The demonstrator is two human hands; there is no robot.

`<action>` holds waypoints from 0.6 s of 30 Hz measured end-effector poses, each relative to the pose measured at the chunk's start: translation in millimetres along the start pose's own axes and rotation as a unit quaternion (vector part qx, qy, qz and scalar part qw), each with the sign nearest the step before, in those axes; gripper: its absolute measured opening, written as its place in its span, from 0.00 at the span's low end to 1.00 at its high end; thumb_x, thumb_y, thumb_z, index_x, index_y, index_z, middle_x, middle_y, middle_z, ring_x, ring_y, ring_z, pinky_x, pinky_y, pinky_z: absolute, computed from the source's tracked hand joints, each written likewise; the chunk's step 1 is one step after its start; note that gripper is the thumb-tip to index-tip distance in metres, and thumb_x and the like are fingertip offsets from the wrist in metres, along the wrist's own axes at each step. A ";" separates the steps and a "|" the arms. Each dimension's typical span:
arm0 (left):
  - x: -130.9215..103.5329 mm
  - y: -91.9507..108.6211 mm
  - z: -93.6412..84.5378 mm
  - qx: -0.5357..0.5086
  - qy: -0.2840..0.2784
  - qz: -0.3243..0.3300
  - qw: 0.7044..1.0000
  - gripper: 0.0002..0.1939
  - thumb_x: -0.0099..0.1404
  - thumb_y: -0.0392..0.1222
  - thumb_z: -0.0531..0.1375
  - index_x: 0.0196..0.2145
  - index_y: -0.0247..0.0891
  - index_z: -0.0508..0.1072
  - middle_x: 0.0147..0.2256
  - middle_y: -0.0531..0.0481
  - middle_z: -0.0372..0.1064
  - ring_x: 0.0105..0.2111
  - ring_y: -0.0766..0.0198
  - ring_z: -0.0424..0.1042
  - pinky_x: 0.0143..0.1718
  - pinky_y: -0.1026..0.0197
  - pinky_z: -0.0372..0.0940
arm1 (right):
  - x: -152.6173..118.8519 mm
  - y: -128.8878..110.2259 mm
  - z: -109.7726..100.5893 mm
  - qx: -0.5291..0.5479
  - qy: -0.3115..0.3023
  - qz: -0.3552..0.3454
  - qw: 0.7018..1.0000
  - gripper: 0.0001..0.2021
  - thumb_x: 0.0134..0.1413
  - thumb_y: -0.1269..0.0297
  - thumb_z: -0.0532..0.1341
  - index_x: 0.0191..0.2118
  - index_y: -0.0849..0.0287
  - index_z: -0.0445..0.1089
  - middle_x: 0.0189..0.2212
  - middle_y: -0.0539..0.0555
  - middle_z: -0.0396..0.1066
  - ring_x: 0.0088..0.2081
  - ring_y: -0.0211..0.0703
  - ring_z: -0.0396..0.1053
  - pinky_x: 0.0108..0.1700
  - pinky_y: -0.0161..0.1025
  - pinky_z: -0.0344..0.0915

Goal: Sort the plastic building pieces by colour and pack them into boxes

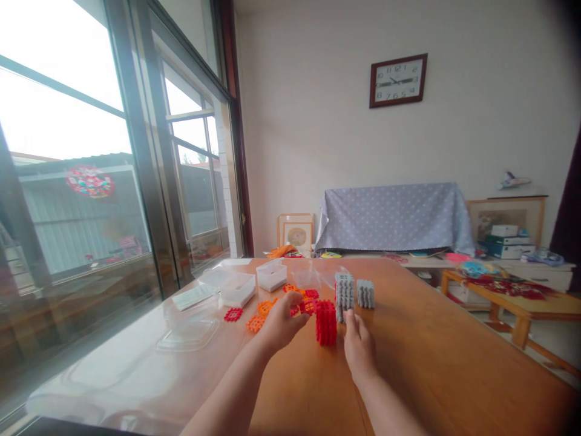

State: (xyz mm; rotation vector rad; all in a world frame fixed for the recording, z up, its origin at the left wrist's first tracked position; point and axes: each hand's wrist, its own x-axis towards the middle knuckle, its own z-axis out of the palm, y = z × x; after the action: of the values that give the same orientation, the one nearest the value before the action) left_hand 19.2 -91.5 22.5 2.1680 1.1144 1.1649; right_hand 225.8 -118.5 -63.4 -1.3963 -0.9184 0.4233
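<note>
A stack of red plastic lattice pieces (325, 323) stands on the wooden table between my hands. To its left, my left hand (282, 322) is raised over the table with thumb and fingers apart, holding nothing. My right hand (359, 346) is just right of the red stack, its fingers stretched forward and nothing seen in them. Its fingertips overlap the foot of a taller grey stack (345, 297); whether they touch it I cannot tell. A shorter grey stack (365, 293) stands farther right. Loose orange pieces (256, 324) and a red piece (233, 314) lie left, partly behind my left hand.
Clear plastic boxes (271, 275) and a transparent lid (188, 334) occupy the table's left side. A clear sheet covers part of the wooden tabletop (422, 357). Windows run along the left. A low wooden table (521, 303) with red cloth stands beyond the right edge.
</note>
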 end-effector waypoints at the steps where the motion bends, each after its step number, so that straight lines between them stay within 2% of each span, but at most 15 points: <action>1: 7.3 2.1 2.5 0.001 -0.005 0.007 1.000 0.15 0.61 0.42 0.65 0.45 0.39 0.72 0.47 0.44 0.75 0.47 0.55 0.73 0.49 0.55 0.67 | -0.3 -1.1 0.0 0.000 -0.002 0.002 1.000 0.32 0.61 0.34 0.48 0.43 0.56 0.77 0.36 0.57 0.79 0.41 0.54 0.75 0.43 0.42 0.66; 8: 40.2 8.8 16.8 0.033 -0.049 0.035 0.998 0.17 0.57 0.37 0.66 0.46 0.39 0.73 0.46 0.44 0.76 0.46 0.56 0.74 0.49 0.55 0.68 | 1.7 -0.3 3.7 0.031 0.001 -0.011 0.999 0.30 0.63 0.36 0.49 0.44 0.57 0.76 0.39 0.58 0.79 0.43 0.54 0.74 0.45 0.42 0.64; 14: 43.2 7.9 22.3 0.051 -0.063 0.051 0.995 0.16 0.56 0.36 0.66 0.44 0.39 0.74 0.44 0.46 0.76 0.44 0.57 0.74 0.48 0.56 0.68 | 2.5 -0.8 5.2 0.038 -0.011 -0.003 0.999 0.28 0.64 0.37 0.48 0.43 0.56 0.75 0.42 0.57 0.78 0.45 0.54 0.73 0.46 0.43 0.63; 18: 41.4 9.3 23.3 0.050 -0.080 0.056 0.994 0.18 0.57 0.39 0.67 0.47 0.39 0.75 0.46 0.45 0.77 0.46 0.55 0.75 0.50 0.56 0.69 | 2.1 -2.5 4.7 0.034 -0.010 0.001 0.999 0.28 0.65 0.38 0.48 0.43 0.56 0.75 0.41 0.57 0.78 0.45 0.53 0.73 0.46 0.42 0.63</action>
State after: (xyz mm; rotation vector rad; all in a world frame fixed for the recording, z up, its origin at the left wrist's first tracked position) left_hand 56.1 -63.2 36.0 2.3817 1.0138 0.9783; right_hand 222.8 -114.3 -60.8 -1.3333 -0.9104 0.4662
